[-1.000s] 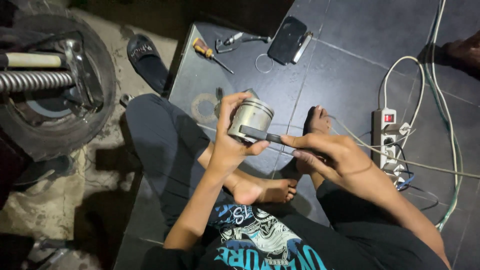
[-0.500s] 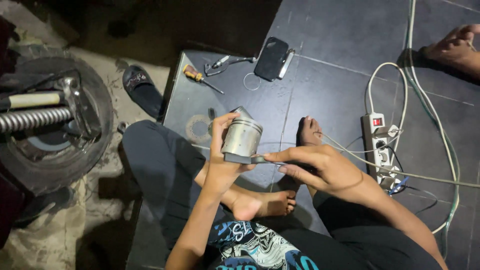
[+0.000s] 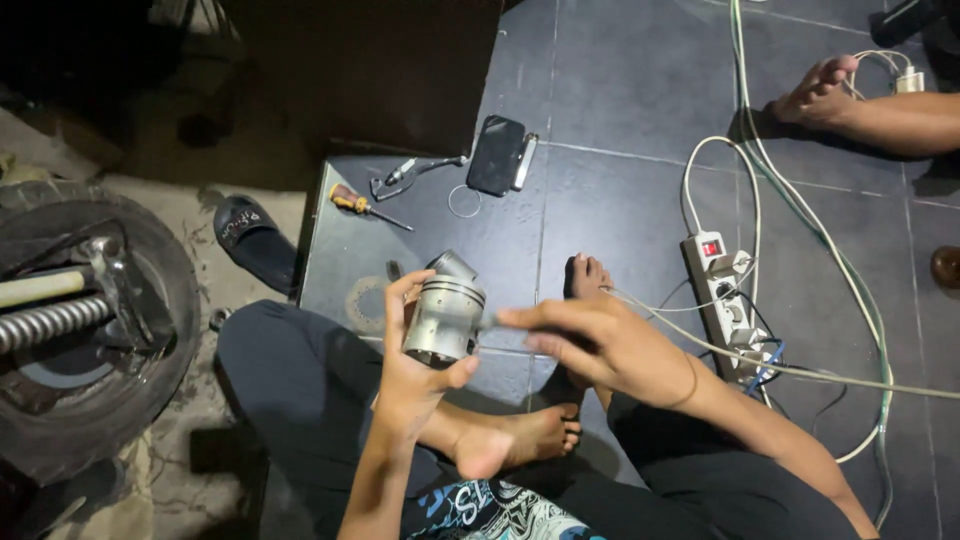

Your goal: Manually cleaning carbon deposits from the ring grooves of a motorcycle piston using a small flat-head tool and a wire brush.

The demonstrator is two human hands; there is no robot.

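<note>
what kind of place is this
Probably an informal motorcycle repair spot on a home or small workshop floor. The person sits on dark tiles, left hand holding a metal piston, with a tyred wheel and spring alongside and a screwdriver lying nearby.

We count one metal piston (image 3: 443, 320), gripped by two hands: left hand (image 3: 415, 375) and right hand (image 3: 590, 340). Relative to the piston: one orange-handled screwdriver (image 3: 365, 206) up-left, one phone (image 3: 497, 154) above, one wire ring (image 3: 463, 201) above, one sandal (image 3: 252, 238) left, one tyre (image 3: 90, 330) far left, one power strip (image 3: 722, 300) right. Bare feet: three.
</note>
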